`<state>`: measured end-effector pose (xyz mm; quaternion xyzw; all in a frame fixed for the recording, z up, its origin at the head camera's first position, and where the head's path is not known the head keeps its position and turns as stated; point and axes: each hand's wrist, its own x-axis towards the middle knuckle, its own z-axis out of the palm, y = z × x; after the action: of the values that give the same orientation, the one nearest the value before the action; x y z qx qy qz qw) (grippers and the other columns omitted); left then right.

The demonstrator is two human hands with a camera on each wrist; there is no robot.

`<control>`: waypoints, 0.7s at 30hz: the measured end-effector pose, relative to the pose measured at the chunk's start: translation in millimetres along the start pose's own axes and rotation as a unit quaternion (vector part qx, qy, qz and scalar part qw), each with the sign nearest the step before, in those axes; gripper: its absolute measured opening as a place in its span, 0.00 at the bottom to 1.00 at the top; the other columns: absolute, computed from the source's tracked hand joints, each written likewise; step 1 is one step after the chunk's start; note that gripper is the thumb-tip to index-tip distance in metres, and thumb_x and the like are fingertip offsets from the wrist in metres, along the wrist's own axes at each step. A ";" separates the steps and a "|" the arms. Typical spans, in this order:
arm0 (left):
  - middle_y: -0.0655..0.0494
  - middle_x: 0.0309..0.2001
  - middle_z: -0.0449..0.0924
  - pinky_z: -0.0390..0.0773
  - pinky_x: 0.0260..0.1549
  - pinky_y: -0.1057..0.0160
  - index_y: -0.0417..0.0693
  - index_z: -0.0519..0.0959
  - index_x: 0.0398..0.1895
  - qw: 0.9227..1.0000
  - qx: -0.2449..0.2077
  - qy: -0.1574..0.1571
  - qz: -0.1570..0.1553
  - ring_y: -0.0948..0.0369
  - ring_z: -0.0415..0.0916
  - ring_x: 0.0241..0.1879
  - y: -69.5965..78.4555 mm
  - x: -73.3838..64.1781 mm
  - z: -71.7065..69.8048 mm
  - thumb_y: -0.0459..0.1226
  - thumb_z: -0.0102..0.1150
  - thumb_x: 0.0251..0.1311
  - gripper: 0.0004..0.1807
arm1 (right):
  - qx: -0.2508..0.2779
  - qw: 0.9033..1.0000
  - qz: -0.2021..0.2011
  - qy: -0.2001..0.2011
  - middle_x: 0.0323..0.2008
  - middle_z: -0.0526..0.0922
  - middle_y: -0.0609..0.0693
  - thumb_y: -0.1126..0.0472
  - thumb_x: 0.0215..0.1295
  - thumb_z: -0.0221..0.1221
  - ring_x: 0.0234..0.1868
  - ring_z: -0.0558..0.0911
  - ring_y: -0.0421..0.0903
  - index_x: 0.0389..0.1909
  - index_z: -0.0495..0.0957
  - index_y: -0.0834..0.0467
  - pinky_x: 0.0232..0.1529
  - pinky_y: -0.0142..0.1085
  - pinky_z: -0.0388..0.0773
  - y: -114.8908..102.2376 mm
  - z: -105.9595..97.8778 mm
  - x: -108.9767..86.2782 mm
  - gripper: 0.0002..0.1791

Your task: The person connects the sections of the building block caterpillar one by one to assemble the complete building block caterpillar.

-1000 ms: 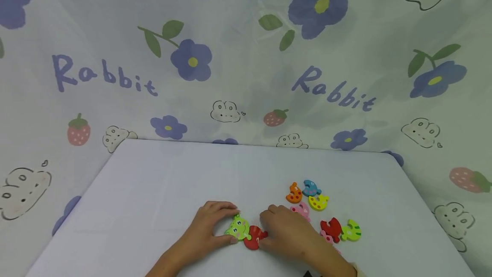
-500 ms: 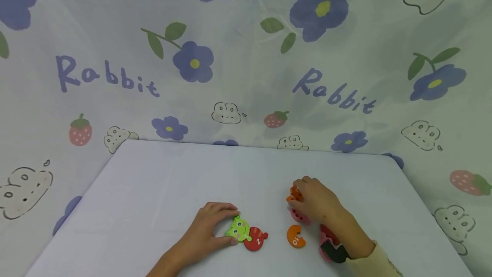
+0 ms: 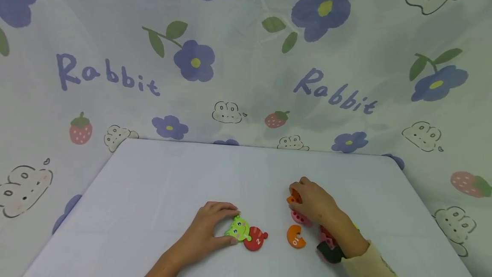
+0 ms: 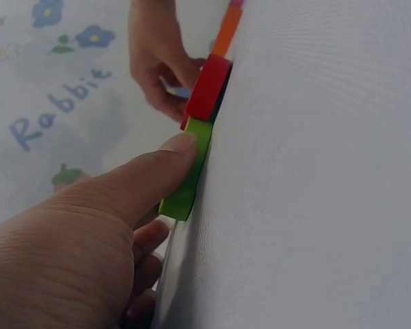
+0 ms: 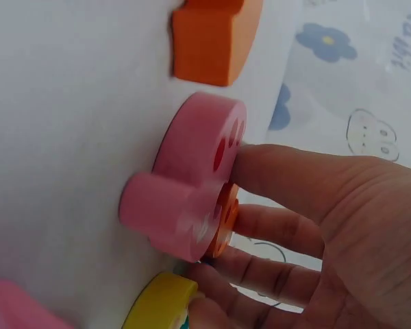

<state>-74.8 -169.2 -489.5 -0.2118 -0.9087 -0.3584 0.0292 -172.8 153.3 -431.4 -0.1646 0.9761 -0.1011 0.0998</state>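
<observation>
My left hand [image 3: 211, 225] pinches a green puzzle piece with a smiling face [image 3: 238, 229] between thumb and fingers, flat on the table. Joined to its right side is a red puzzle piece marked 2 [image 3: 255, 239]. Farther right, my right hand [image 3: 317, 200] has its thumb and fingers around an orange spotted puzzle piece [image 5: 231, 200], partly hidden by the fingers. A pink spotted puzzle piece [image 5: 200, 137] lies right beside it, close to the thumb. Under the fingertips a yellow puzzle piece [image 5: 161, 301] shows in the right wrist view.
An orange puzzle piece marked 10 [image 3: 296, 237] lies between the hands. Red and pink pieces [image 3: 326, 236] are partly covered by the right forearm and a dark object [image 3: 329, 252] at the wrist. A patterned cloth [image 3: 246, 54] hangs behind the white table [image 3: 173, 174].
My right hand has left the red piece and moved away to the right, onto the orange spotted piece. The orange piece marked 10 has come into sight. My left hand stays put.
</observation>
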 end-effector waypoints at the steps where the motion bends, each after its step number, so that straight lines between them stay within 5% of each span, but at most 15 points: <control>1: 0.74 0.63 0.75 0.69 0.64 0.43 0.62 0.82 0.64 1.000 0.001 0.000 0.000 0.63 0.66 0.65 0.0 0.1 -0.1 0.51 0.81 0.52 0.33 | 0.004 1.000 0.000 -0.002 0.44 0.78 0.50 0.51 0.59 0.76 0.40 0.78 0.47 0.57 0.83 0.55 0.49 0.48 0.85 -0.3 0.1 -0.9 0.27; 21: 0.77 0.63 0.74 0.69 0.64 0.42 0.64 0.82 0.64 1.000 -0.009 -0.005 -0.010 0.63 0.66 0.65 0.4 0.4 -1.4 0.52 0.80 0.53 0.32 | 0.056 0.998 -0.001 -0.001 0.37 0.78 0.43 0.54 0.60 0.76 0.37 0.75 0.42 0.61 0.82 0.56 0.45 0.42 0.82 -8.1 -5.6 -20.8 0.28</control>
<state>-75.1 -169.7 -488.2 -0.2048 -0.9076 -0.3660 0.0194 -152.4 153.8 -420.8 -0.1599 0.9687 -0.1552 0.1093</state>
